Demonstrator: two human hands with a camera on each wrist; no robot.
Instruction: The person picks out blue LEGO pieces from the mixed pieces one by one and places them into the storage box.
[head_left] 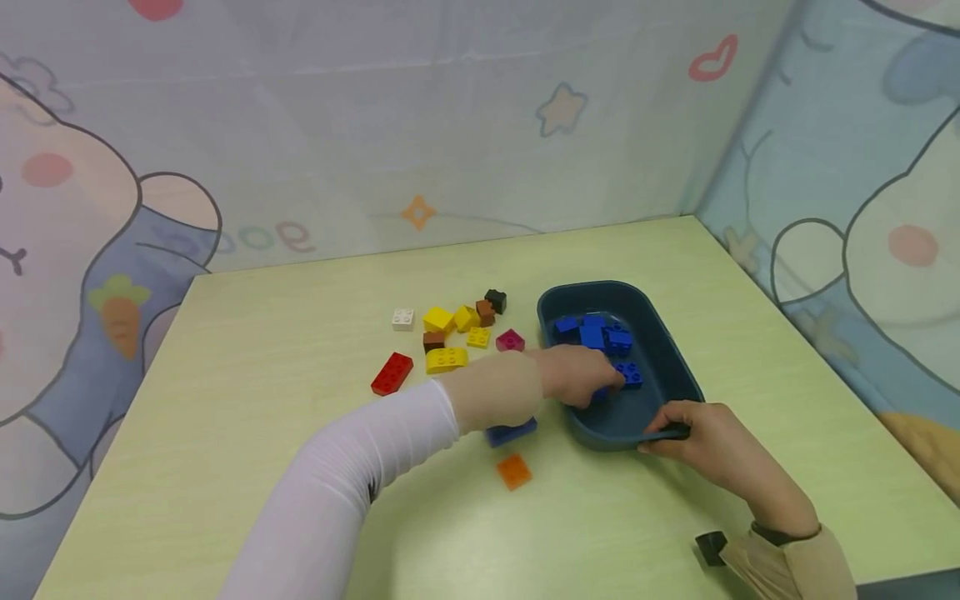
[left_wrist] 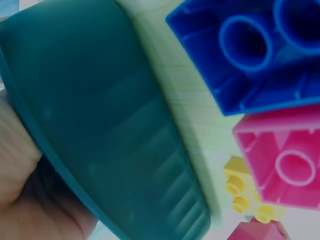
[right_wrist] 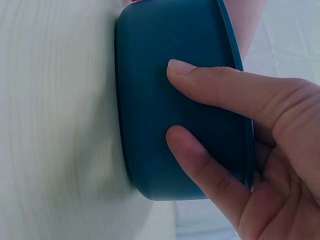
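Observation:
The dark teal bin (head_left: 671, 358) stands on the right part of the table, with several blue bricks (head_left: 592, 336) inside. My left hand (head_left: 579, 373) reaches over its left wall, fingertips down beside a blue brick (head_left: 631, 375). In the left wrist view the bin's outer wall (left_wrist: 100, 115) hides those fingertips; I cannot tell whether they pinch a brick. My right hand (head_left: 701, 437) grips the near right corner of the rim. Its thumb and a finger (right_wrist: 200, 157) lie along the outside wall in the right wrist view.
Left of the bin lie yellow bricks (head_left: 447, 360), a red brick (head_left: 392, 374), a white brick (head_left: 402, 319), a pink brick (head_left: 510, 340), brown bricks (head_left: 485, 312) and a black brick (head_left: 496, 301). Under my left forearm sits a blue brick (head_left: 512, 433), near an orange piece (head_left: 514, 472).

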